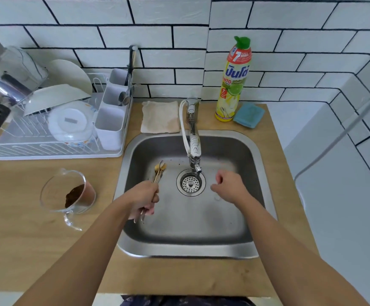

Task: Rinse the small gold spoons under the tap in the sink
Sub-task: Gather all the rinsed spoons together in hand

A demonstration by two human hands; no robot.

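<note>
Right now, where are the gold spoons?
In the head view, the gold spoons are bunched in the left hand over the sink's left side, left of the drain.

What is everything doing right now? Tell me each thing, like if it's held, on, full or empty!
Gold spoons: bunched, gripped by the left hand over the sink.
Right hand: loosely curled, holding nothing.
Tap: no water visibly running.
Sink: drain strainer in place, no standing water.
Glass jug: tilted on the counter, brown stuff inside.
Dish soap bottle: upright, cap closed.
Dish rack: holding plates and bowls.
</note>
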